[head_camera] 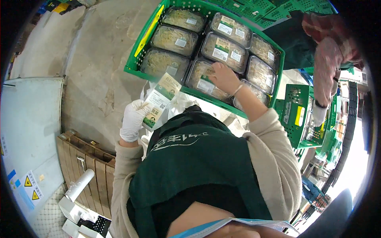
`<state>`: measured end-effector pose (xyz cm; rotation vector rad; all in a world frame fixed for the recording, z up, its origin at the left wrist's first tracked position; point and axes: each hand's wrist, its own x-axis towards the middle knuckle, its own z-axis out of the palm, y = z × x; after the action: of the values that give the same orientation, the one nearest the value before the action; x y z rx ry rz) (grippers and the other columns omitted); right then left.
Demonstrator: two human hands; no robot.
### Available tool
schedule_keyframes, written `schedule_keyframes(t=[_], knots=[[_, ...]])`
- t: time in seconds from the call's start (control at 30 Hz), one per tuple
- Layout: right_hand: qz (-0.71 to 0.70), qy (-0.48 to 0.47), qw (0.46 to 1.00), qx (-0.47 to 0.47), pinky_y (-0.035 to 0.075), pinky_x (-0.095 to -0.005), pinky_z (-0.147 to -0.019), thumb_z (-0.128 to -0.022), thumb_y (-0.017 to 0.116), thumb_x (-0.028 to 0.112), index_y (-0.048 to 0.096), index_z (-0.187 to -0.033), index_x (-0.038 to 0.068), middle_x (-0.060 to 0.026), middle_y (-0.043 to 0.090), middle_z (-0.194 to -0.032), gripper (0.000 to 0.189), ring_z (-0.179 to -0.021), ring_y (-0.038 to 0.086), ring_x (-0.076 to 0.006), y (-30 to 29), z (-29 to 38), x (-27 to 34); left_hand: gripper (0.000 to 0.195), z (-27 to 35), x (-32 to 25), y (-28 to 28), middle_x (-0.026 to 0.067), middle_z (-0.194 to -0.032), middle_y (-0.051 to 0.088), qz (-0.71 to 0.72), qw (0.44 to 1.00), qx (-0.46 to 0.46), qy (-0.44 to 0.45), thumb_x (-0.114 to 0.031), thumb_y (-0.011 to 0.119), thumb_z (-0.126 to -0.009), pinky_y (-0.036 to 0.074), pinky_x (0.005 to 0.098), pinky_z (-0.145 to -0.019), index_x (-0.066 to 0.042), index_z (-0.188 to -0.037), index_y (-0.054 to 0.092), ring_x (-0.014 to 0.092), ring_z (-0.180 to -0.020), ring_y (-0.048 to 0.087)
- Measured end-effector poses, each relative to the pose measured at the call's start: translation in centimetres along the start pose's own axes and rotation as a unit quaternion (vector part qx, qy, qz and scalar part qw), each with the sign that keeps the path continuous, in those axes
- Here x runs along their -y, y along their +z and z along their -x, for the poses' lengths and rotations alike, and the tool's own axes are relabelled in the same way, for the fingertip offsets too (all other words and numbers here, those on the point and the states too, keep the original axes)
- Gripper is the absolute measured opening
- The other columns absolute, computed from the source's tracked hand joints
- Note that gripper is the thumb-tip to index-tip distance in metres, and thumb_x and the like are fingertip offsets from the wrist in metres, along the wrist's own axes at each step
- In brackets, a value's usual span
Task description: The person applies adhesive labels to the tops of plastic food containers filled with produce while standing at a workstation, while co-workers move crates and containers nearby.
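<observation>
My left hand (134,120) wears a white glove and holds a strip of green, white and beige printed labels (163,97) near the crate's front edge. Bare, my right hand (225,78) rests on a lidded clear plastic tray of sprouts (195,76) in the front row. Its fingertips touch a printed label (206,84) on that lid; I cannot tell whether they grip it or only press. The green plastic crate (169,80) contains several such trays. Two trays behind, including a labelled sprout tray (212,49), bear the same kind of label plus a small white sticker.
Another person's arm (327,68) reaches down at the right, beside a second green crate (293,116) with packed trays. More green crates (253,10) stand behind. At left are a white panel (32,110), a wooden pallet (86,169) and a film roll (79,185).
</observation>
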<state>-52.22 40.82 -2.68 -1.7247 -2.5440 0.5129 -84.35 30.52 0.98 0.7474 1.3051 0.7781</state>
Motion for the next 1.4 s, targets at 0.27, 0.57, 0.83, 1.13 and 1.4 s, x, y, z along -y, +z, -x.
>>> schedule_keyframes(t=[0.27, 0.57, 0.83, 1.13, 1.4], knots=[[-0.373, -0.014, 0.927, 0.028, 0.045, -0.0344, -0.072, -0.074, 0.064, 0.025, 0.048, -0.110, 0.003, -0.0140, 0.056, -0.092, 0.045, -0.083, 0.055, -0.0290, -1.7, 5.4, 6.6, 0.014, 1.2, 2.1, 3.8, 0.0041, -0.086, 0.060, 0.066, 0.995, 0.063, 0.043, -0.004, 0.058, -0.079, 0.044, 0.0212, -0.067, 0.000, -0.092, 0.058, 0.009, -0.076, 0.055], [-0.277, -0.077, 0.954, -0.090, 0.047, -0.0337, -0.058, -0.074, 0.062, 0.014, 0.059, -0.086, 0.004, -0.0125, 0.060, -0.070, 0.016, -0.066, 0.059, -0.0279, -1.9, 11.1, 9.4, 0.017, 2.7, 0.8, 11.4, 0.0020, -0.074, 0.059, 0.006, 0.981, 0.099, 0.165, -0.015, 0.063, -0.078, 0.042, 0.0208, -0.061, 0.001, -0.084, 0.060, 0.007, -0.068, 0.050], [-0.177, 0.133, 0.972, -0.072, 0.047, -0.0345, -0.066, -0.075, 0.063, 0.026, 0.054, -0.093, 0.003, -0.0156, 0.060, -0.083, 0.031, -0.078, 0.059, -0.0284, -7.7, 12.0, -8.2, 0.018, 2.0, 2.3, 14.4, 0.0064, -0.081, 0.061, -0.014, 0.990, 0.132, -0.043, -0.008, 0.059, -0.080, 0.046, 0.0219, -0.058, 0.004, -0.093, 0.056, 0.009, -0.069, 0.057], [-0.158, 0.070, 0.980, -0.103, 0.045, -0.0319, -0.068, -0.075, 0.062, 0.035, 0.039, -0.121, 0.006, -0.0129, 0.053, -0.091, 0.058, -0.081, 0.054, -0.0235, -3.9, 15.4, -11.2, 0.027, 1.5, 3.0, 20.3, 0.0063, -0.097, 0.059, 0.039, 0.989, 0.141, -0.010, -0.003, 0.055, -0.081, 0.044, 0.0211, -0.073, 0.003, -0.108, 0.052, 0.010, -0.087, 0.055], [-0.387, -0.095, 0.915, -0.056, 0.046, -0.0366, -0.063, -0.074, 0.061, 0.013, 0.056, -0.083, 0.001, -0.0184, 0.057, -0.074, 0.016, -0.072, 0.057, -0.0343, -5.0, 18.5, -7.4, 0.028, 1.4, 1.2, 27.9, 0.0075, -0.096, 0.060, -0.037, 0.974, 0.154, 0.163, -0.003, 0.057, -0.079, 0.043, 0.0254, -0.078, 0.004, -0.105, 0.053, 0.014, -0.087, 0.056]])
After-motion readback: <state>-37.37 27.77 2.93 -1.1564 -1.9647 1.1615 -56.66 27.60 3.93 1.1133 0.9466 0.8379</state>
